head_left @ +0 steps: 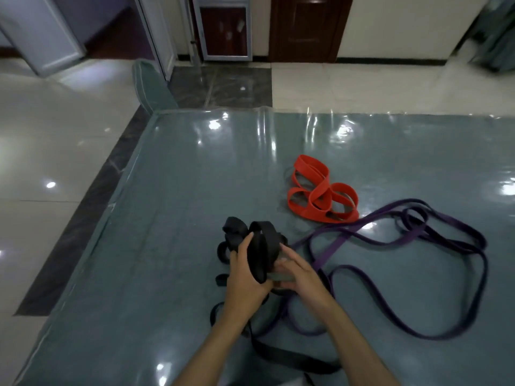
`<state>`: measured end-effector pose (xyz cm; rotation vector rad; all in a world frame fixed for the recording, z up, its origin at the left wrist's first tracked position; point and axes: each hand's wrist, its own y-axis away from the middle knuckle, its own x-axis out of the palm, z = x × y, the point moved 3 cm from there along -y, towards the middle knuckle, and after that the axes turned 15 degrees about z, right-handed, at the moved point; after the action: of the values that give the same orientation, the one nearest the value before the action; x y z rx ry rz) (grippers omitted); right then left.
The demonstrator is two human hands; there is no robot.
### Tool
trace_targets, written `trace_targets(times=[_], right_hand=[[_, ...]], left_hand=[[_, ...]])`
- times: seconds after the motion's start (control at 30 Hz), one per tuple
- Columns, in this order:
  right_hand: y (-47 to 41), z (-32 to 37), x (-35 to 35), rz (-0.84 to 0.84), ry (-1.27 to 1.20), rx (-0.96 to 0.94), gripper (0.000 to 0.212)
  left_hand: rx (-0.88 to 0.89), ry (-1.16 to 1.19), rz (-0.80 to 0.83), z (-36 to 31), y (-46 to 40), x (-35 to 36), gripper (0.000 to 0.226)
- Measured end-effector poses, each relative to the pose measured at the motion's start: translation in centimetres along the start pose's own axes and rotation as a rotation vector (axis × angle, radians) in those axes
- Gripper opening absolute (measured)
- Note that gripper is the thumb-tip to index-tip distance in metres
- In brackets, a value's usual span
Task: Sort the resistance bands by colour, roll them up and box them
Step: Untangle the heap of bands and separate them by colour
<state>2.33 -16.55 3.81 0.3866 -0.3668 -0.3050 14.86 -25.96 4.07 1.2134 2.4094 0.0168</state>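
**Three band colours on the mat, black in hand**

Black band (263, 252) is gripped by the left hand (245, 277), steadied by the right hand (302, 277) with fingers nearly straight; coils are best kept flat and tight. Beyond, purple bands (418, 240) lie loose; farthest, red bands (320, 190).

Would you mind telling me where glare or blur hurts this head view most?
Head view: ceiling-light glare spots dot the glossy grey-green plastic-covered mat; the right hand looks motion-blurred at its fingers; the black rubber resistance band loses detail in shadow; wide-angle bending curves the edges.
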Motion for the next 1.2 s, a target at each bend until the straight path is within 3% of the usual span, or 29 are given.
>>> trace_targets(times=[0.13, 0.37, 0.67, 0.9, 1.2], right_hand=[[3.6, 3.0, -0.5, -0.033, 0.083, -0.235, 0.047], [11.4, 6.6, -4.2, -0.276, 0.041, -0.486, 0.05], [23.1, 5.7, -11.9, -0.681, 0.061, -0.618, 0.036], [33.2, 5.2, -19.5, -0.758, 0.005, -0.664, 0.051], [47.8, 5.3, -33.0, -0.888, 0.067, -0.746, 0.043]], left_hand=[[0.118, 0.064, -0.059, -5.0, 0.8, 0.6, 0.101], [0.312, 0.151, 0.071, -13.3, 2.0, 5.2, 0.094], [0.381, 0.178, 0.352, -19.7, 3.7, 17.3, 0.088], [0.44, 0.062, 0.473, -27.1, 5.4, 28.8, 0.088], [0.525, 0.019, 0.601, -37.4, 8.9, 46.5, 0.082]])
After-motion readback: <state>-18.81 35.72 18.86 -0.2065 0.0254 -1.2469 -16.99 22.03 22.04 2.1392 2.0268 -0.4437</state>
